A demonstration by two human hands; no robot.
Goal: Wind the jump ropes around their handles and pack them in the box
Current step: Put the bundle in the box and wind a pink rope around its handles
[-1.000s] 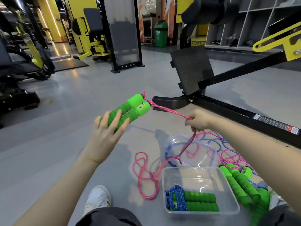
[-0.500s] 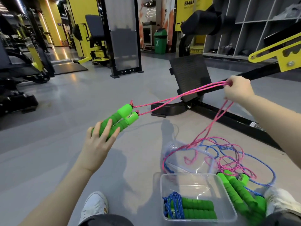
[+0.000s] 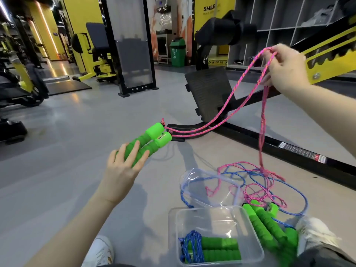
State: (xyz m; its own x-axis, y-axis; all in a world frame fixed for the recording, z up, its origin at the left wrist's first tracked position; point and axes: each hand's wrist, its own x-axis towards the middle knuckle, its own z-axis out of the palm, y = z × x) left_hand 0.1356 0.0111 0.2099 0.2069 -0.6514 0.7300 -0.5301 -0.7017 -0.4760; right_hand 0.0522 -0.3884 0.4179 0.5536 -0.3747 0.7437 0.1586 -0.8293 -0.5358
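Observation:
My left hand [image 3: 123,168] grips two green foam handles [image 3: 148,140] held side by side, pointing up and to the right. A pink rope [image 3: 227,105] runs from their ends, doubled, up to my right hand [image 3: 287,68], which pinches it high at the right; the rest hangs down to the floor. A clear plastic box [image 3: 215,214] at the bottom holds one wound jump rope [image 3: 212,249] with green handles and blue cord. Right of the box lie more green handles [image 3: 267,222] with tangled pink and blue rope [image 3: 258,182].
A clear lid [image 3: 210,185] lies on the floor behind the box. A black and yellow gym bench frame [image 3: 269,143] crosses the floor behind the ropes. My white shoes [image 3: 100,251] sit at the bottom edge. Gym machines stand at the far left.
My right hand has risen up and to the right, drawing the pink rope off the floor; the doubled strands have gone from taut to a slack sag. My left hand has kept hold of the handles.

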